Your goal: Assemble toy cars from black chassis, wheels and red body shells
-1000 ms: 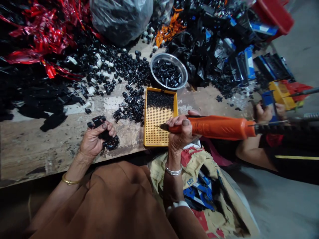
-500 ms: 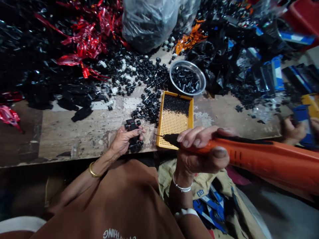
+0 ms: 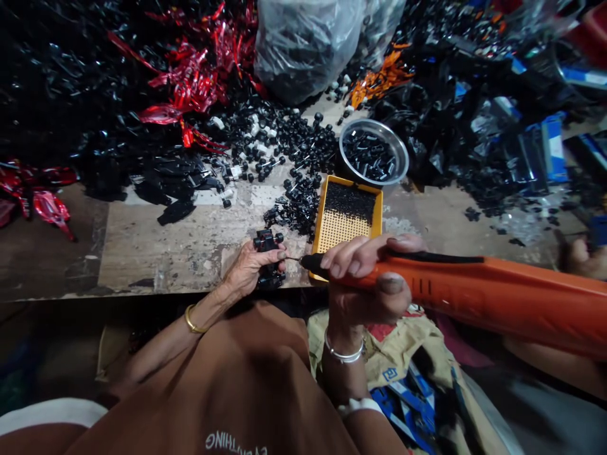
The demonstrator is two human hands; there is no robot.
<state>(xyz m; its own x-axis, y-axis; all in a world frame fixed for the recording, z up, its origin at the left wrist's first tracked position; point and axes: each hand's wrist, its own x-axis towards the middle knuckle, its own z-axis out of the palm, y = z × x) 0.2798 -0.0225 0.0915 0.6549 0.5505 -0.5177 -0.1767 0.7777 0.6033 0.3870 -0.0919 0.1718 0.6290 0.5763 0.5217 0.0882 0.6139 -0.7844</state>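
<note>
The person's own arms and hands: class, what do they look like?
The left hand has a gold-coloured bangle at its wrist. The right hand has a slim, silver-coloured bracelet at its wrist and a white band farther up. Both hands are gloveless.

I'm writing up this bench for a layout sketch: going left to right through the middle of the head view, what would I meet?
Glossy red pieces at the left edge → left hand holding a black wheeled part → right hand gripping an orange power tool → another person's hand.
</note>
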